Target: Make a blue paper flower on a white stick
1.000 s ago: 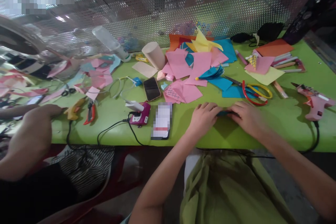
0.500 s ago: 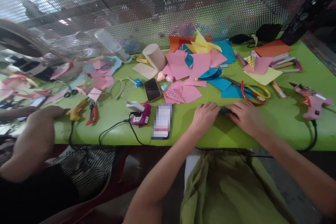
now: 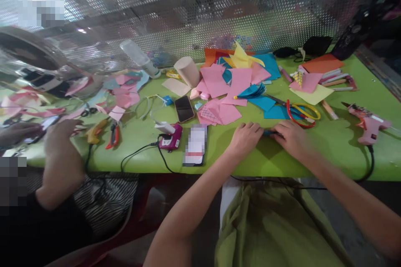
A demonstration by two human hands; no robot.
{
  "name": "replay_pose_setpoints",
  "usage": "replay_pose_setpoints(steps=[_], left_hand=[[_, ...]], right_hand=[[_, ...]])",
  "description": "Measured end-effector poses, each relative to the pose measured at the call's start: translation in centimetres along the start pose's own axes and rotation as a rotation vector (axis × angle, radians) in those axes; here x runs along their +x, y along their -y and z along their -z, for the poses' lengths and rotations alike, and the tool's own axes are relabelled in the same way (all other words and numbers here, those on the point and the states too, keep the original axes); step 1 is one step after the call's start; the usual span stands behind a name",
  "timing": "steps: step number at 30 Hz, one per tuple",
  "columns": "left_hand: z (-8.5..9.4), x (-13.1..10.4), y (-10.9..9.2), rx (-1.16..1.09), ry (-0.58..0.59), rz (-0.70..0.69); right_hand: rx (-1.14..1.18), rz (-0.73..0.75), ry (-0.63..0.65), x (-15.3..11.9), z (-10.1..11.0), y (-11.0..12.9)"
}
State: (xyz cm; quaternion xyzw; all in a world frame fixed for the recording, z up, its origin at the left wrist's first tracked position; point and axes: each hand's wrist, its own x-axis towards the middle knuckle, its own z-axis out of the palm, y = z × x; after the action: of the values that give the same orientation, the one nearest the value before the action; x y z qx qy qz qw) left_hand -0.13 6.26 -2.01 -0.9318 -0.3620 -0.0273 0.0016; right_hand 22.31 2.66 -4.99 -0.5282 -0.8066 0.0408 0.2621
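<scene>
Between my two hands, near the front edge of the green table (image 3: pixel 169 163), is a small piece of blue paper (image 3: pixel 268 132). My left hand (image 3: pixel 247 137) has its fingers closed on the left end of it, and my right hand (image 3: pixel 290 137) grips the right end. Much of the piece is hidden under the fingers. Just behind my right hand lie scissors (image 3: pixel 313 112) with red and yellow handles, partly over flat blue paper (image 3: pixel 275 111). A fringed blue paper piece (image 3: pixel 252 91) rests behind my left hand.
Pink sheets (image 3: pixel 216 81) and a yellow sheet (image 3: pixel 244 56) are heaped behind. Two phones (image 3: pixel 184 109) and a magenta power adapter (image 3: pixel 171 138) lie left. A pink glue gun (image 3: pixel 368 125) with a cable stands right. Another person's hands (image 3: pixel 64 127) are at far left.
The blue piece in my hands looks thinner, with both hands almost in the same place. The other person's arm at the left has shifted, and the view has moved slightly.
</scene>
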Motion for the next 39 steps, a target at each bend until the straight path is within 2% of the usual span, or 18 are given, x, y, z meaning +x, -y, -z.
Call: replay_pose_setpoints(steps=[6, 12, 15, 18, 21, 24, 28, 31, 36, 39], left_hand=[[0.1, 0.5, -0.6, 0.08, 0.0, -0.029], [0.0, 1.1, -1.0, 0.036, -0.048, -0.047], [0.7, 1.6, -0.7, -0.088, -0.005, 0.069], [1.7, 1.7, -0.3, -0.335, 0.042, 0.195], [2.5, 1.8, -0.3, -0.601, 0.104, 0.219], [2.8, 2.3, -0.6, -0.661, 0.105, 0.247], [2.8, 3.7, -1.0, -0.489, 0.037, 0.261], [2.9, 4.9, -0.8, -0.388, 0.006, 0.277], [2.4, 6.1, -0.1, -0.408, 0.003, 0.328], [1.6, 6.5, 0.0, -0.435, 0.056, 0.3]], right_hand=[[0.102, -0.059, 0.001, 0.5, 0.2, -0.5], [0.267, -0.093, 0.036, 1.6, 2.3, -0.3], [0.398, -0.058, -0.002, 2.4, 4.0, -0.9], [0.49, -0.01, -0.039, 3.2, 6.0, -1.4], [0.498, -0.017, -0.037, 4.1, 7.7, -1.6], [0.468, -0.065, -0.013, 5.0, 8.5, -1.6], [0.44, -0.202, 0.015, 6.2, 8.4, -2.0], [0.51, -0.301, 0.0, 7.0, 7.8, -2.6], [0.808, -0.274, 0.035, 7.5, 7.4, -3.3], [0.703, -0.33, 0.022, 7.2, 7.4, -3.7]])
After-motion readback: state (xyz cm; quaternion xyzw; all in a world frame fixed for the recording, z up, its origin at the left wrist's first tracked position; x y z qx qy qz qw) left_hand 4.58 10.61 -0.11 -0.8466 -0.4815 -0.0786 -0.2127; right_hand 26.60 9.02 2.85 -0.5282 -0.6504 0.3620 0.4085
